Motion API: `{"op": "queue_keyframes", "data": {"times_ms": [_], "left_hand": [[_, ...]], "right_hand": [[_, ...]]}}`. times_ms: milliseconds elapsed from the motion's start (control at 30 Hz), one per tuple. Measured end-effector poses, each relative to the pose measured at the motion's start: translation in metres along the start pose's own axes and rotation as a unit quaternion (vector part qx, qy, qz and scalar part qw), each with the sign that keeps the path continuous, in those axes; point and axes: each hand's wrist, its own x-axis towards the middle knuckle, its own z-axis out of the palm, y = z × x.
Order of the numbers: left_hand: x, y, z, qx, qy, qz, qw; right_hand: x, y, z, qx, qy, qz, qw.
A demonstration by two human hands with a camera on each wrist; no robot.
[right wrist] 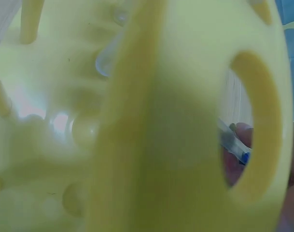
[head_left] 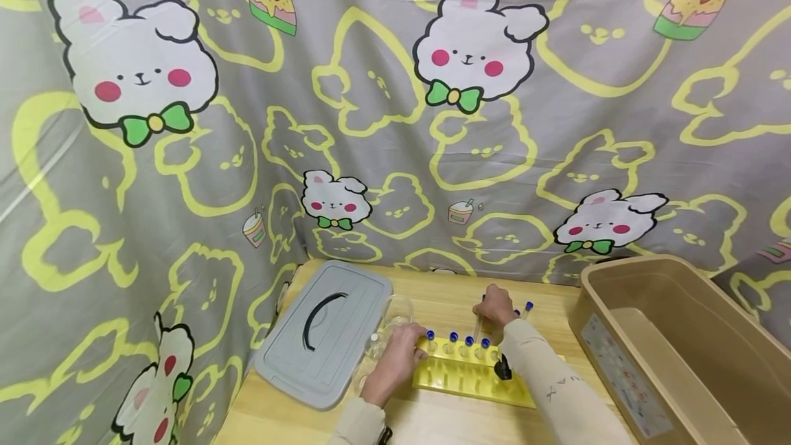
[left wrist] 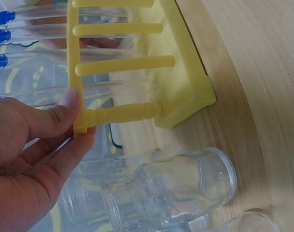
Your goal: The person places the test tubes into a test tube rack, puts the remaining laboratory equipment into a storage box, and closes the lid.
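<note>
My left hand (head_left: 404,352) grips the end of a yellow test tube rack (head_left: 445,382) by its upper plate, thumb on top and fingers beneath, as the left wrist view shows. Several clear test tubes with blue caps (head_left: 454,337) stand in the rack's holes. Behind the rack, my right hand (head_left: 496,304) holds a blue-capped test tube (head_left: 478,326) at a tilt. In the right wrist view the rack (right wrist: 195,96) fills most of the picture, and part of a tube (right wrist: 231,141) with fingers shows through a hole.
Clear glass bottles (left wrist: 185,179) stand left of the rack. Beyond them lies a grey lid (head_left: 334,335) with a black handle. More blue-capped tubes (head_left: 529,305) show beyond my right hand. A brown bin (head_left: 599,294) stands at the right. A patterned curtain (head_left: 383,156) hangs behind.
</note>
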Motion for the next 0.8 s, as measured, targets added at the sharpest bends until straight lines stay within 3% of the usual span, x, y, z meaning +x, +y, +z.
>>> {"op": "queue_keyframes", "data": {"times_ms": [400,800], "left_hand": [[-0.001,0.006,-0.003,-0.005,-0.013,-0.023,0.9996],[-0.001,0.003,-0.001,-0.01,-0.006,-0.015,0.9998]], "right_hand": [[-0.006,-0.001,-0.006,0.014,-0.015,0.02,0.9996],[-0.004,-0.002,-0.017,0.036,0.014,0.012,0.9992]]}}
